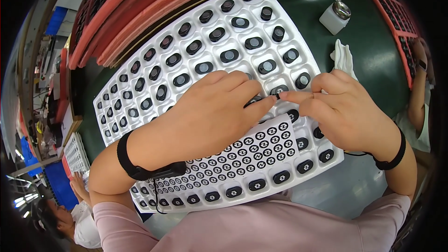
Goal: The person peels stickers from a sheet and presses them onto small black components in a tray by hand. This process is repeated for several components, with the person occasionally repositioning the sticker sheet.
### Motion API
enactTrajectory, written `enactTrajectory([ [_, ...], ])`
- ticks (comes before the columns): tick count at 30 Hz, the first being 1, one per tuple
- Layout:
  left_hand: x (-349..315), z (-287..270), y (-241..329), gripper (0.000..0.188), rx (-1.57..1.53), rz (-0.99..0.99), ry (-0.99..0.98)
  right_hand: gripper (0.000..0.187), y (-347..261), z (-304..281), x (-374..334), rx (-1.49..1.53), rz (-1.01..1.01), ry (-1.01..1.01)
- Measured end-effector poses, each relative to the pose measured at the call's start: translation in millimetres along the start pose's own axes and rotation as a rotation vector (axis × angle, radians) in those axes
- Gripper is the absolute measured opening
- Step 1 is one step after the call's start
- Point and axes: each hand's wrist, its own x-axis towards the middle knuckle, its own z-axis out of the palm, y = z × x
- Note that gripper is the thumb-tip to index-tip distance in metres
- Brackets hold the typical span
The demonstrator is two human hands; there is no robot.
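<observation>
A white moulded tray (322, 81) with many pockets lies before me, slanted, holding black oval parts (229, 56) with grey round centres. Several parts along its near edge carry a round emblem (256, 185). Over the near pockets lies a white sheet (290, 130) of round black-and-white stickers. My left hand (219, 107) reaches across the tray, fingers closed, its fingertips at a tiny black piece (278, 96). From the other side, the index fingertip of my right hand (343, 105) meets that piece, its other fingers curled. The piece is too small to name.
Stacked red trays (135, 23) rise at the far left. Beyond the tray on the green table (298, 14) stand a white bottle with a metal top (335, 17) and a crumpled white cloth (344, 58). Another red tray (394, 28) is at right, beside a co-worker's arm (416, 93). Another person (84, 224) sits lower left.
</observation>
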Motion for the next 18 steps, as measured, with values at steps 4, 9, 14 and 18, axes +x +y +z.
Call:
enactTrajectory([
  [4, -1.8, 4.6, 1.7, 0.048, 0.001, 0.003, 0.035, 0.008, 0.0, -1.9, 8.2, -0.017, -0.069, -0.026],
  [9, -2.7, 12.4, 0.6, 0.039, 0.023, 0.037, 0.101, 0.008, -6.0, -6.4, 14.8, -0.113, -0.108, -0.085],
  [14, -6.6, 2.3, -7.2, 0.032, -0.031, -0.009, 0.061, 0.016, -5.6, -15.1, 21.4, -0.061, -0.043, -0.231],
  [18, -21.0, -17.4, -13.9, 0.027, -0.203, -0.032, 0.107, 0.028, -12.6, -13.4, 19.9, 0.01, 0.033, -0.128],
])
